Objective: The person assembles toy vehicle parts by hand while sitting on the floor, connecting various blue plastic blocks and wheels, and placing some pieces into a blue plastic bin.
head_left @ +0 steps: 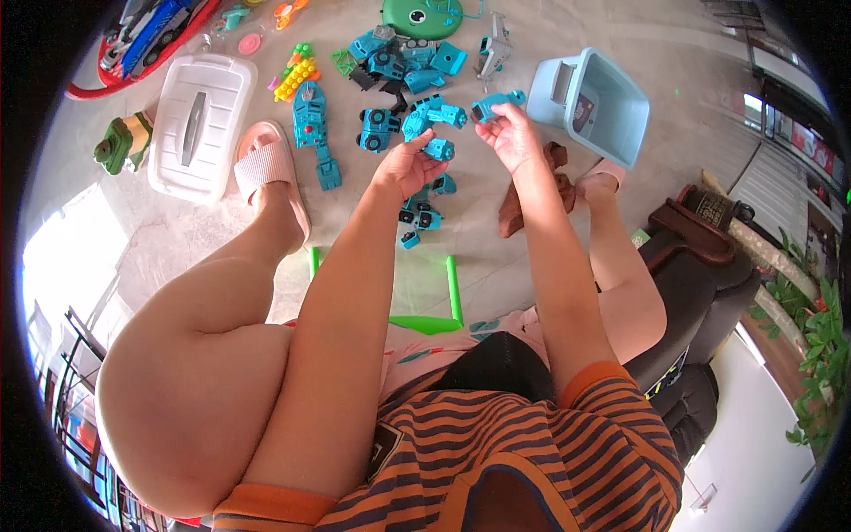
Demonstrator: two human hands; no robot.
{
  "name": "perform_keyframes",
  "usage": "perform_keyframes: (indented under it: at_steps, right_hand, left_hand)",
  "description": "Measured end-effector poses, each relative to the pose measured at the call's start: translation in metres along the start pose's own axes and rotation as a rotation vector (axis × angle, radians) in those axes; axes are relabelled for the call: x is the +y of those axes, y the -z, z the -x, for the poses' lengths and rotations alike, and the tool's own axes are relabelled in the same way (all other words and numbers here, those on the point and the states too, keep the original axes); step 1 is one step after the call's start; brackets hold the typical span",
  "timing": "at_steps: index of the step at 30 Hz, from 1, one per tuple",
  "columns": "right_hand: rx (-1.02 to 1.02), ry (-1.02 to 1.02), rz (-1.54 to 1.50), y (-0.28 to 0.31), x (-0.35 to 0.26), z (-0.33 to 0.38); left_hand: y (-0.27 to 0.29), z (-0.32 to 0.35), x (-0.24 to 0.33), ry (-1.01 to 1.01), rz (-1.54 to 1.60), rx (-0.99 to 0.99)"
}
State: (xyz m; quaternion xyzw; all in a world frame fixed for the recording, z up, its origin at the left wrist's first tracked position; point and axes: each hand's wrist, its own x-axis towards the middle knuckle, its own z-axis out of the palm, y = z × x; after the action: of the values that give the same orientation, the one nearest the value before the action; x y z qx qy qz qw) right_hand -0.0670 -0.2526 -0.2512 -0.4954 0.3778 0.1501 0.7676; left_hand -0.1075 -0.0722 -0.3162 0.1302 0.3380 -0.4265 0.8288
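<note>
My left hand point(409, 165) is closed round a teal toy robot part point(427, 117), with stubby pieces jutting out toward the right. A little to its right, my right hand point(512, 140) pinches a smaller teal toy piece point(493, 106). The two pieces are held apart, with a narrow gap between them. On the floor left of my left hand lies a teal and black wheeled block point(378, 129). Farther left is a long teal toy limb point(310, 124) with a red spot. More teal toy pieces point(420, 215) lie below my left hand.
A heap of teal parts point(408, 64) lies ahead, below a green toy with an eye point(422, 16). A light blue bin point(612, 106) stands at the right, a white lid point(199, 129) at the left. Brown toy pieces point(514, 208) lie by my right foot. Green stool legs point(454, 288) show below.
</note>
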Motion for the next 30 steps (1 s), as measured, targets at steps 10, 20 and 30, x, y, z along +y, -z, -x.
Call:
perform_keyframes:
  at_steps: [10,20,30]
  right_hand:
    - [0.134,0.237,0.237,-0.018,0.012,0.015]
    - [0.024,0.292,0.393,-0.008,0.002,0.018]
    - [-0.085,0.639,0.79,-0.009,-0.008,0.018]
  left_hand:
    - [-0.008,-0.003,0.003,-0.022,0.077,-0.015]
    - [-0.025,-0.006,0.004,-0.198,-0.033,0.124]
    - [-0.026,-0.008,0.008,-0.111,-0.083,0.055]
